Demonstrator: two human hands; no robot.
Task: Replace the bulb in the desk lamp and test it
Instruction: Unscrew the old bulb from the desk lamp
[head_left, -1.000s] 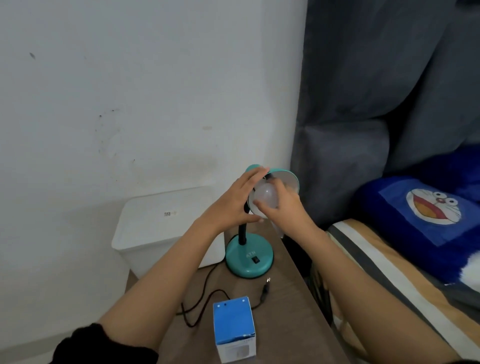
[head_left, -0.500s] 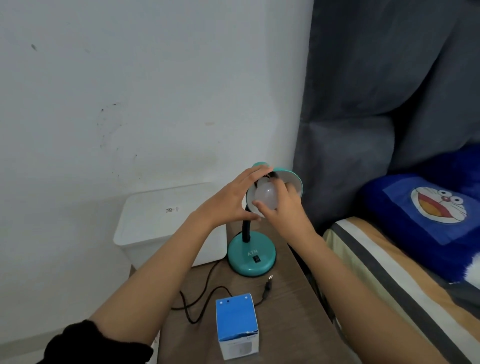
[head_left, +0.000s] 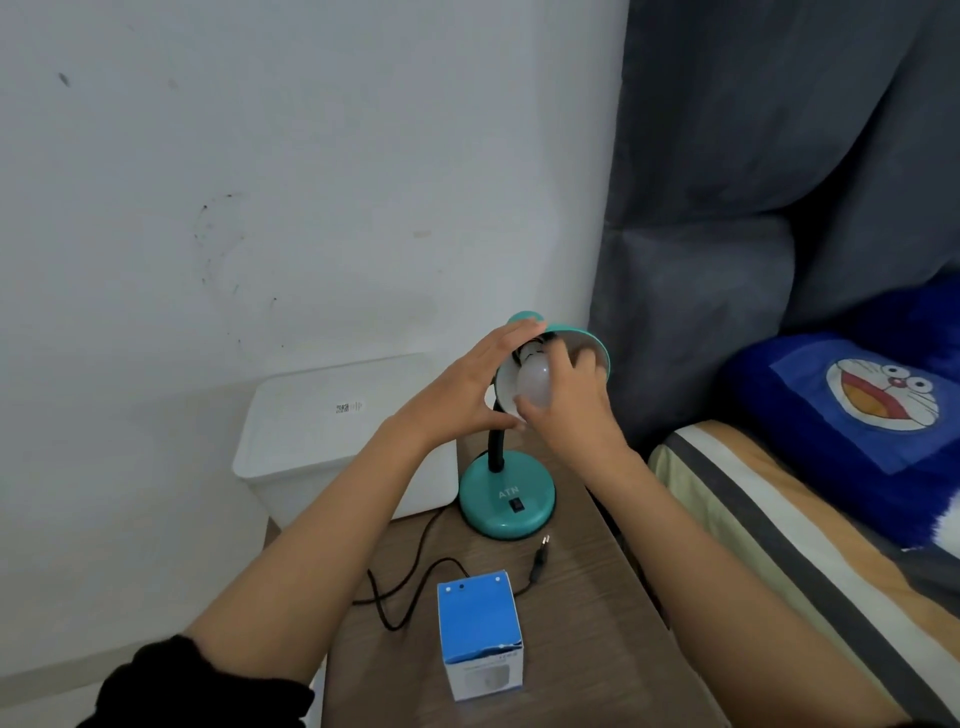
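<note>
A teal desk lamp stands on a wooden bedside table (head_left: 571, 613), its round base (head_left: 506, 501) carrying a black switch. The teal shade (head_left: 582, 338) tilts toward me. My left hand (head_left: 467, 387) wraps around the shade's left side and holds it. Inside the shade sits a white bulb (head_left: 535, 384), and my right hand (head_left: 574, 402) grips it with fingers curled over it. The bulb's base is hidden in the shade. The lamp's black cord (head_left: 410, 587) lies on the table with its plug (head_left: 542, 553) loose, not in a socket.
A blue-and-white bulb box (head_left: 480, 636) stands near the table's front. A white plastic bin (head_left: 343, 441) sits left of the lamp against the wall. To the right is a bed with a striped sheet (head_left: 769, 530), a blue cartoon pillow (head_left: 852, 415) and a grey headboard (head_left: 727, 260).
Both hands stay on the lamp head. My right hand has shifted round the bulb, fingers now further over it. The view has moved slightly.
</note>
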